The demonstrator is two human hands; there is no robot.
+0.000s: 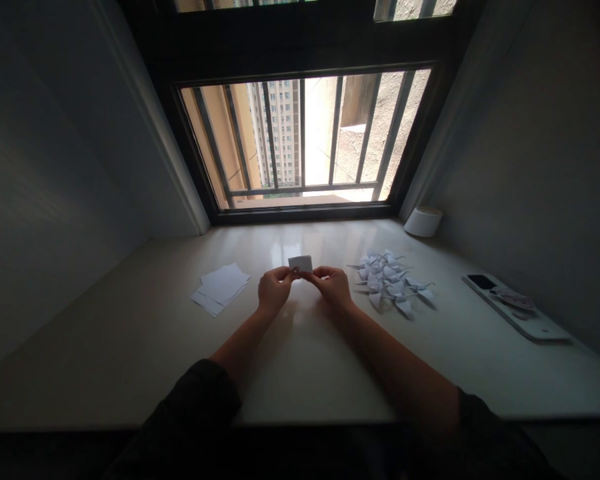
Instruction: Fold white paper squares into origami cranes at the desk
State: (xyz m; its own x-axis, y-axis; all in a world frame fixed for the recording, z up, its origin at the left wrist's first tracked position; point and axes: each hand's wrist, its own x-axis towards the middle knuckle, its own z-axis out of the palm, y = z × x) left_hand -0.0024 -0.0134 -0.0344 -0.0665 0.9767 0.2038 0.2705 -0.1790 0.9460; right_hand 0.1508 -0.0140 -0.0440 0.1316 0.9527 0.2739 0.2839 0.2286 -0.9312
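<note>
White paper (301,264) in left hand (274,291), right hand (334,287); phone markings (517,301) blurred.

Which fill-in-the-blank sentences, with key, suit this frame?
Of the left hand and right hand, the ____ one is nearer the flat sheets.
The number of hands holding the small white paper is ____.
The folded-paper pile lies to the ____ of both hands.
Missing words: left; two; right.

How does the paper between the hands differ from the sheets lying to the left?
The held paper is pinched between the left hand and right hand; the sheets lie flat on the white surface. The held paper looks small; the sheets look larger and overlap. Both look pale.
</note>
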